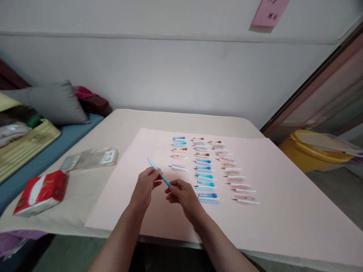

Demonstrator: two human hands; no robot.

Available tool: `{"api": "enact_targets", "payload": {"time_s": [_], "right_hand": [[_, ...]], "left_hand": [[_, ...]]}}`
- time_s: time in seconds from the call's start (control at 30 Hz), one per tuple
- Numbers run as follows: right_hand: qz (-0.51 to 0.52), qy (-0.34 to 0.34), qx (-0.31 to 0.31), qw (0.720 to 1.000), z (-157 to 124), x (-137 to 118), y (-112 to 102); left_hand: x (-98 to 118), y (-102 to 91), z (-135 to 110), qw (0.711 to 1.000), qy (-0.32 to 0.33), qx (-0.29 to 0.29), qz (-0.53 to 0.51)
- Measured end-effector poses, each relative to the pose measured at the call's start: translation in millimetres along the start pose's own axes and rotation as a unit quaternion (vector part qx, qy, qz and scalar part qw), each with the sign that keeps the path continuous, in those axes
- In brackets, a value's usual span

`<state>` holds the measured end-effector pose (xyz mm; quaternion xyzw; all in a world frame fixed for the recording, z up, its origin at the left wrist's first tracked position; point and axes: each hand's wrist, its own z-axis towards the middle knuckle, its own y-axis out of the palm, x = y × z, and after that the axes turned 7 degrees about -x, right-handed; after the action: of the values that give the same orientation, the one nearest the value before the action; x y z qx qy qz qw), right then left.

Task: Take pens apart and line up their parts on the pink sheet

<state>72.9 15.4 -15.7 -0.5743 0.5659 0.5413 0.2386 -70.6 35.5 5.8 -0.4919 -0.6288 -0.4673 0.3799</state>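
Both my hands hold one light blue pen [154, 166] above a pink paper sheet [283, 196]. My left hand [145, 187] pinches the pen near its middle. My right hand [183, 195] grips its darker blue end with closed fingers. The pen's pale tip points away to the upper left. Just beyond my hands, several pen parts [205, 175] lie in rows on the pink sheet: blue ones in the middle, orange and white ones to the right.
The table [93, 189] carries a red tissue pack [41, 192] and a clear plastic box [89, 158] at the left. A grey pillow [53, 102] and a sofa lie further left. On the floor to the right stands a yellow basin [306, 151].
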Motion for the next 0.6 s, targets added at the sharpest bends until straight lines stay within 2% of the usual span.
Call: {"api": "enact_targets", "payload": {"time_s": [0.33,0.6], "right_hand": [[0.006,-0.027,0.018,0.999,2.6,3.5,-1.8],[-0.009,-0.033,0.024,0.999,3.5,1.8,2.2]], "left_hand": [[-4.2,7.0,-2.5,0.999,-0.024,-0.032,-0.032],[-7.2,8.9,-0.9,0.998,-0.008,-0.003,-0.056]]}}
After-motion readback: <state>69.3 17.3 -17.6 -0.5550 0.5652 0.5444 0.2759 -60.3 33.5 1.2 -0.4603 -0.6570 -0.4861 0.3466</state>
